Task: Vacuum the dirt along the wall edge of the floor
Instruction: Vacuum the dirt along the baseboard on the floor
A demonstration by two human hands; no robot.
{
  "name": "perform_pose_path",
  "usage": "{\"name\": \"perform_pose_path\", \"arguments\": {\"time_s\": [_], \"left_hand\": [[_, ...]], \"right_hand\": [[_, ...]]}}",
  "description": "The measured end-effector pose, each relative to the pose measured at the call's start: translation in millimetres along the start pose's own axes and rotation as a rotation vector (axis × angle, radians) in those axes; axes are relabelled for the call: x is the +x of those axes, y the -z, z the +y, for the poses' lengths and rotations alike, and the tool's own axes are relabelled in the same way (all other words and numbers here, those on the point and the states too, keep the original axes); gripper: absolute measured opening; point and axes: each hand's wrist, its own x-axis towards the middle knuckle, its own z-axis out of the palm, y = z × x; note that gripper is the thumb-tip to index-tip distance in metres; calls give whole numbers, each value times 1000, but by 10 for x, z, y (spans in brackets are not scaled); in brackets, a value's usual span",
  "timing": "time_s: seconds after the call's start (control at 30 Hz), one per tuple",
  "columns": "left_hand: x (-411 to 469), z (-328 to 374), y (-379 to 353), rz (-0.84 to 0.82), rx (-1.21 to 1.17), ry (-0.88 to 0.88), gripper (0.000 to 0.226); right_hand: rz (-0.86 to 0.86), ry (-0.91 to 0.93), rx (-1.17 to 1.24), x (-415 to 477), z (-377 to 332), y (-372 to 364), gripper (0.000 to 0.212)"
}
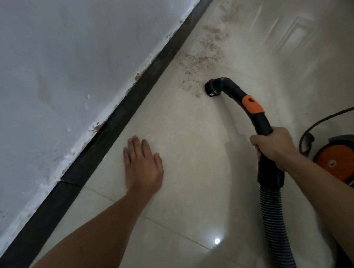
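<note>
A trail of brownish dirt (205,54) runs along the pale tiled floor (182,134) beside the dark skirting board (133,96) of the grey wall. The black vacuum nozzle (212,89) rests on the floor at the near end of the dirt. Its curved black handle with an orange band (252,104) leads back to my right hand (272,147), which grips the handle. Below that hand the ribbed black hose (275,217) runs toward the frame's bottom. My left hand (143,166) lies flat on the tiles, fingers apart, close to the skirting.
The vacuum body (335,161), dark with an orange wheel, sits at the right edge, with a black cord (323,121) curving above it. The wall (64,69) has chipped paint above the skirting. A light glare (217,241) shows on the glossy tiles.
</note>
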Motion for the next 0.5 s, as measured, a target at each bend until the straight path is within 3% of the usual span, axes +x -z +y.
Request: {"name": "perform_pose_path", "arguments": {"time_s": [0.23, 0.5], "left_hand": [[6, 13, 19, -46, 28, 16, 67], [14, 20, 23, -54, 40, 27, 64]], "right_hand": [[-126, 47, -15, 55, -186, 32, 9], [-126, 50, -22, -14, -206, -111, 10]]}}
